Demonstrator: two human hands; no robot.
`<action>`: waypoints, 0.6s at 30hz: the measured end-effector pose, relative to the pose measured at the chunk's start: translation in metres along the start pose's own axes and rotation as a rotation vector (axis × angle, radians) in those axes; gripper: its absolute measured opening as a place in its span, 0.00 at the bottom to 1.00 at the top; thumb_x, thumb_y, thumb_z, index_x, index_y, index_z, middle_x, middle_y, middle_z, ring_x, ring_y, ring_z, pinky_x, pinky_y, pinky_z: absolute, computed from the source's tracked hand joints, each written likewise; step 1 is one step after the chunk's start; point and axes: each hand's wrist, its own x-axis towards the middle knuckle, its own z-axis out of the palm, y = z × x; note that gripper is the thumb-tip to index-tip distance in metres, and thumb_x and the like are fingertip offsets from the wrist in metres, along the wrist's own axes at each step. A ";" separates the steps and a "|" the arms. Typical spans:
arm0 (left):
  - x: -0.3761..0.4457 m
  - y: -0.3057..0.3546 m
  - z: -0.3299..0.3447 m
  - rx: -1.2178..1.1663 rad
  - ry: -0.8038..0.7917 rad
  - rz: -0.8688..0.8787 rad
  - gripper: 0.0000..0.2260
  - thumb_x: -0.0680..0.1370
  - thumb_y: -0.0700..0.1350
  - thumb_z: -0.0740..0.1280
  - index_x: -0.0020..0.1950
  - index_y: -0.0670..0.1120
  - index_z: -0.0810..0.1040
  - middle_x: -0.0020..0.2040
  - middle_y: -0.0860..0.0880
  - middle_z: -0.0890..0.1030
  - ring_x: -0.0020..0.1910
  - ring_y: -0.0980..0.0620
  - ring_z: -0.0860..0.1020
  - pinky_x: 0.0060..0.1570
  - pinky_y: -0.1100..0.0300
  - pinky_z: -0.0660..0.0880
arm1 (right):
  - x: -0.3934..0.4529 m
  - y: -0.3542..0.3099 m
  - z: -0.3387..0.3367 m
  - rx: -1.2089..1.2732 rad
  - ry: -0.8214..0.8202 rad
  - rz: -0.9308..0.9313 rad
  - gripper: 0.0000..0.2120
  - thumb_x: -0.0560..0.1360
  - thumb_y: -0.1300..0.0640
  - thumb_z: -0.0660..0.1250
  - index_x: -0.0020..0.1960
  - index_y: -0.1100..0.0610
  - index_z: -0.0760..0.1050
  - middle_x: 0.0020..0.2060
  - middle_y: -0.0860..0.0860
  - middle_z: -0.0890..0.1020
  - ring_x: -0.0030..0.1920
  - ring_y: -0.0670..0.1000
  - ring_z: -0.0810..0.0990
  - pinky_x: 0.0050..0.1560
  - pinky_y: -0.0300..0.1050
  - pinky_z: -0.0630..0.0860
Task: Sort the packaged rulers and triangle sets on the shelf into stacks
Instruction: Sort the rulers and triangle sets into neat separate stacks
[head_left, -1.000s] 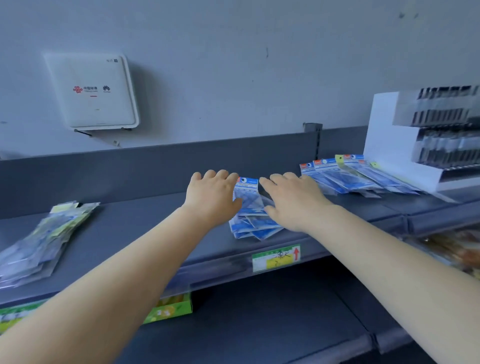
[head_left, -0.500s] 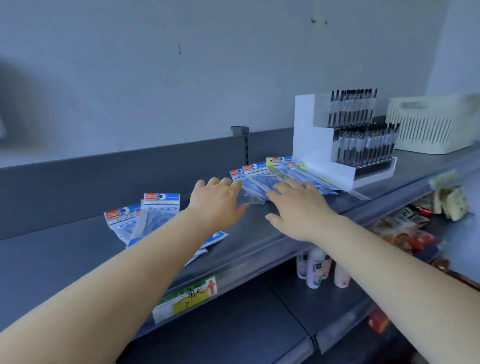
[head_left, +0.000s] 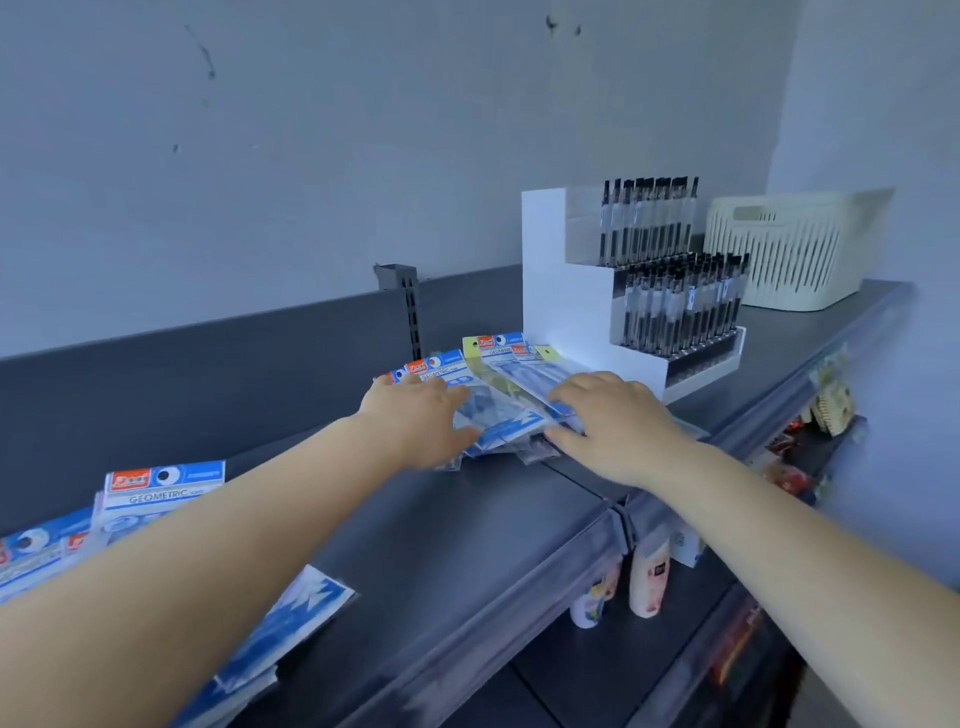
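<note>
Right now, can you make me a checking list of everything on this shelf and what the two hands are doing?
Surface: dark grey shelf, blurred at the front edge.
Job's things: fanned packets beside the pen display; another packet pile at the left, under the forearm.
Clutter: white pen display; cream basket; bottles on the shelf below.
Hands: left hand and right hand lie on the fanned packets, fingers fairly straight.
Cables: nothing seen.
Surroundings: scuffed pale wall.

"GEOMETRIC" stands on the near packet (head_left: 163, 488) and, blurred, apparently on the far packets (head_left: 441, 370); the red brand tags are unreadable.
</note>
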 end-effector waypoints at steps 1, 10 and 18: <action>0.005 0.001 0.002 -0.015 -0.015 0.002 0.24 0.80 0.60 0.51 0.75 0.56 0.58 0.72 0.51 0.67 0.70 0.47 0.64 0.68 0.49 0.61 | 0.002 0.007 0.002 0.016 -0.010 0.020 0.22 0.78 0.45 0.56 0.70 0.50 0.64 0.68 0.48 0.69 0.68 0.52 0.64 0.65 0.49 0.64; 0.038 0.022 0.007 -0.054 -0.086 -0.024 0.23 0.80 0.62 0.47 0.75 0.58 0.58 0.73 0.52 0.65 0.71 0.47 0.63 0.65 0.49 0.63 | 0.025 0.066 0.018 0.095 -0.095 0.082 0.23 0.79 0.45 0.55 0.72 0.51 0.62 0.68 0.50 0.69 0.64 0.55 0.70 0.59 0.49 0.70; 0.052 0.034 0.013 -0.194 -0.135 -0.137 0.24 0.78 0.64 0.50 0.70 0.55 0.67 0.72 0.54 0.67 0.69 0.48 0.66 0.66 0.48 0.65 | 0.050 0.087 0.026 0.375 -0.130 0.021 0.19 0.79 0.48 0.58 0.68 0.52 0.67 0.66 0.50 0.74 0.59 0.53 0.74 0.58 0.46 0.71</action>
